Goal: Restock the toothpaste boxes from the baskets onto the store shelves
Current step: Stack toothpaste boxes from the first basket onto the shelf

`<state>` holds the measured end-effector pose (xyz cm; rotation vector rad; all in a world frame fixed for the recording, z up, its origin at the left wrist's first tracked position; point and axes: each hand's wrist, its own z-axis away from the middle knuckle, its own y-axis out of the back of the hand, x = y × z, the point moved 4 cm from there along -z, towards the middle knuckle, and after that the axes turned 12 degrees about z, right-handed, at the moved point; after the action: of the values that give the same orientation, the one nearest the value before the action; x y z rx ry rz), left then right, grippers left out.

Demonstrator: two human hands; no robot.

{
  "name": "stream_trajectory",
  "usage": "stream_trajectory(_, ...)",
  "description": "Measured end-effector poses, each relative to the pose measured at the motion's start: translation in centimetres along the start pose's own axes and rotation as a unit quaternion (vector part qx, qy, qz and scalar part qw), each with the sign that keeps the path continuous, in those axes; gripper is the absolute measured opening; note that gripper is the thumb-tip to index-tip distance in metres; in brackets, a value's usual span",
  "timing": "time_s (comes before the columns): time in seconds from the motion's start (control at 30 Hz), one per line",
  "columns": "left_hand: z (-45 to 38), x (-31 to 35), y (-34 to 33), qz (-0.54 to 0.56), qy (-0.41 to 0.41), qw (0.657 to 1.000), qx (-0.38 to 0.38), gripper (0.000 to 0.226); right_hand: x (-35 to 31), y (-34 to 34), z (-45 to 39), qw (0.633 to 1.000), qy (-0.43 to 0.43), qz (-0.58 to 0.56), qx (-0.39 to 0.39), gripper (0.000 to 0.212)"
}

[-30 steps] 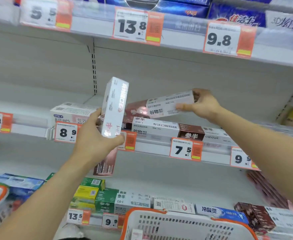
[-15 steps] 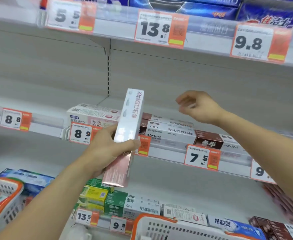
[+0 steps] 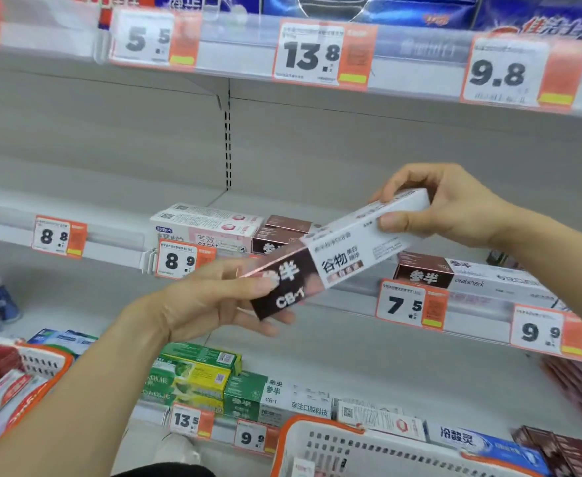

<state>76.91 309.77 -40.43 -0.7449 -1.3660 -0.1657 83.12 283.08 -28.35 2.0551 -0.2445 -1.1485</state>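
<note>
1. Long brown-and-white cardboard toothpaste box (image 3: 334,261) held tilted in front of the middle grey metal shelf (image 3: 317,208), off its surface.
2. Left hand (image 3: 214,301): grip closed around the brown end.
3. Right hand (image 3: 451,204): grip pinching the white end.
4. White plastic basket with orange rim (image 3: 320,438), bottom centre: contents unclear.
5. Second orange-rimmed basket (image 3: 47,370), left: red and white packs inside.

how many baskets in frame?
2: one basket at the lower left edge holding boxes, another basket at bottom centre-right. Both are cropped; others may be out of view.
</note>
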Motion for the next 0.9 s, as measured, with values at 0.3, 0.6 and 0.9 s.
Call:
stream_trajectory(0.3, -2.2, 2.1, 0.3, -0.102, -0.272, 0.917, 0.271, 0.050, 1.5, 0.6, 0.0, 0.982, -0.021, 0.188, -0.013, 0.045)
stream_trajectory(0.6, -6.6, 0.6, 3.1, -0.559, -0.198, 0.741, 0.315, 0.068, 6.7, 0.9, -5.5, 0.953, -0.110, 0.256, 0.123, 0.047)
stream_trajectory(0.9, -8.9, -0.5, 2.7, -0.686, -0.122, 0.652, 0.299, 0.078, 11.9, -2.1, -7.7, 0.950, -0.182, 0.246, -0.055, 0.044)
